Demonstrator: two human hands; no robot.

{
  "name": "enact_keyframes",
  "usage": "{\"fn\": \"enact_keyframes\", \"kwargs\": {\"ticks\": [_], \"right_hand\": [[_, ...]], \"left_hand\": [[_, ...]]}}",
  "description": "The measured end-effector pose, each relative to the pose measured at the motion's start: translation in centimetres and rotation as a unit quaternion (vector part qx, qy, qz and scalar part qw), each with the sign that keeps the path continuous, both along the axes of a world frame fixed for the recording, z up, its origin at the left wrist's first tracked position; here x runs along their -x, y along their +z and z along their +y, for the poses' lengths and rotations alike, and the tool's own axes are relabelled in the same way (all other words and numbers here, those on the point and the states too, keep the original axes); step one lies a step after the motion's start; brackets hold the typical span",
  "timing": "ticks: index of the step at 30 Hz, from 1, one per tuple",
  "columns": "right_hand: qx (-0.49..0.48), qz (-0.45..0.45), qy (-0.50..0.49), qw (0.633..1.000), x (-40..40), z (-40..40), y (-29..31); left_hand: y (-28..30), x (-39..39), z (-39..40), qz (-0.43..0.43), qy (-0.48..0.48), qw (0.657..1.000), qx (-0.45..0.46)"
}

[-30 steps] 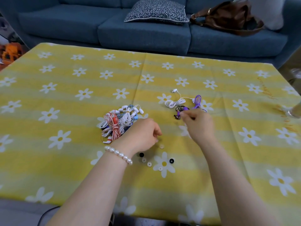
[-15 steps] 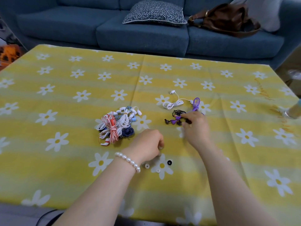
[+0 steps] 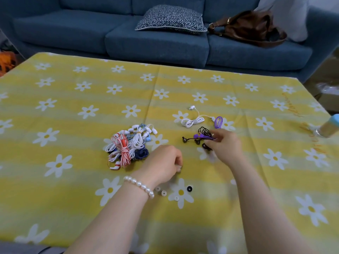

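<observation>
Your right hand (image 3: 225, 145) pinches the dark earphones (image 3: 201, 137), thumb and fingertips closed on the cord bundle where a purple strand runs through it. The buds trail off to the left and lie on the yellow daisy tablecloth (image 3: 73, 180), a little right of the table's middle. Your left hand (image 3: 163, 162) sits just beside it, knuckles up and fingers curled under toward the cloth (whether it pinches anything you cannot tell from here, since the fingertips are tucked out of sight). A pearl bracelet (image 3: 139, 186) circles that wrist. Close behind the dark earphones lie a coiled white pair (image 3: 192, 121) and a small purple coil (image 3: 218, 121), the purple one almost touching your right fingers. To the left of your left hand is a tangled pile of earphones (image 3: 128, 143) in white, red and blue. Near your left wrist, loose ear tips (image 3: 163, 193) are scattered on the cloth, one of them black (image 3: 189, 189). A bottle (image 3: 328, 128) stands at the right edge. Beyond the table is a blue sofa (image 3: 156, 44) with a patterned cushion (image 3: 170, 21) and a brown bag (image 3: 247, 28).
</observation>
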State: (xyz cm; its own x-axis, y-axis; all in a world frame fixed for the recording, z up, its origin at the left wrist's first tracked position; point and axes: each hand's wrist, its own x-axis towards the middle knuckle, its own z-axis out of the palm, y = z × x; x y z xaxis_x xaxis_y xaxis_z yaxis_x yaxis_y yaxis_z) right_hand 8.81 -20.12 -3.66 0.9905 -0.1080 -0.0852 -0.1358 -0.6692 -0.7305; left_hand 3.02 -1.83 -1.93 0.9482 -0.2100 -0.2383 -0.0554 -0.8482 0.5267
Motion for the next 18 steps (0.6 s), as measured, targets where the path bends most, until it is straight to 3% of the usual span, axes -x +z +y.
{"fn": "enact_keyframes", "kwargs": {"ticks": [2,7,13,15,18], "right_hand": [[-0.06,-0.017,-0.038,0.997,-0.4,-1.2,0.5],[-0.028,-0.013,-0.026,0.999,-1.5,-2.8,-0.8],[0.117,0.054,0.01,0.992,-2.5,-1.3,-1.8],[0.102,0.04,0.013,0.994,-2.4,-0.7,-1.8],[-0.036,-0.025,0.012,0.999,-2.1,-0.3,-0.3]], "left_hand": [[0.2,0.0,0.1,-0.003,0.007,1.0,0.005],[0.4,0.0,0.1,-0.005,0.019,1.0,0.02],[0.5,0.0,-0.1,-0.009,0.028,0.998,0.054],[0.7,0.0,0.0,-0.016,0.033,0.997,0.062],[0.8,-0.1,0.1,-0.031,0.051,0.995,0.081]]}}
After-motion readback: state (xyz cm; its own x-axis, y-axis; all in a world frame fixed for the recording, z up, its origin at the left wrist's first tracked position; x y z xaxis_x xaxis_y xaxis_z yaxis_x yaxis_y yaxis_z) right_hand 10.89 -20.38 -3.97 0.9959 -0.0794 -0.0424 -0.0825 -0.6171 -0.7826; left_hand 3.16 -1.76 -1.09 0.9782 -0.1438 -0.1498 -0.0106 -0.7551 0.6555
